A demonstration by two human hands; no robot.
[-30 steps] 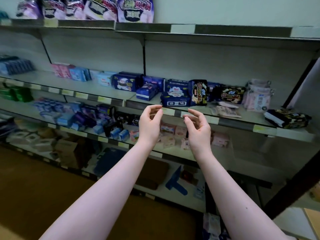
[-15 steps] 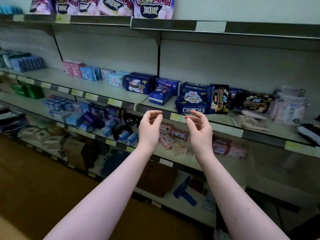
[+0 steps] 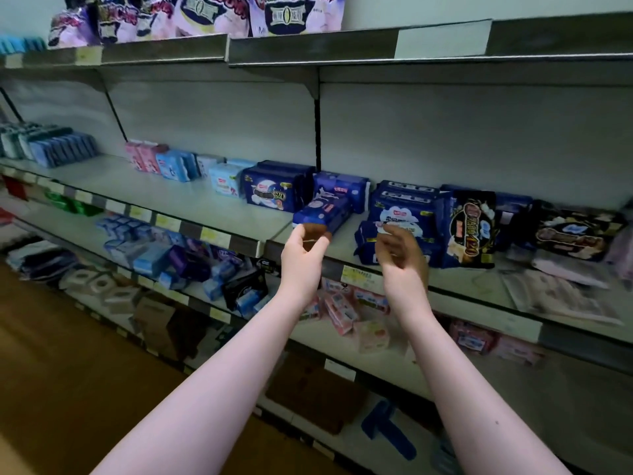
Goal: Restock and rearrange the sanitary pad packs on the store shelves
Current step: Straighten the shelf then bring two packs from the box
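Dark blue sanitary pad packs stand along the middle shelf [image 3: 191,204]. A small blue pack [image 3: 322,210] lies flat, jutting toward the shelf's front edge. My left hand [image 3: 303,250] is raised just below its near end, fingers curled and apart, fingertips almost touching it. My right hand [image 3: 400,250] hovers open in front of a stack of blue packs [image 3: 404,217], holding nothing. A black pack [image 3: 471,228] stands to the right of that stack.
Pink and light blue packs [image 3: 171,164] sit further left on the same shelf. Large purple packs [image 3: 212,12] fill the top shelf. The lower shelf holds blue packs [image 3: 154,255] and pink packs [image 3: 346,308]. Brown cartons [image 3: 308,392] stand below, by the wooden floor.
Both hands have risen from below the shelf edge up to the blue packs on the middle shelf. The camera has moved closer to the shelves.
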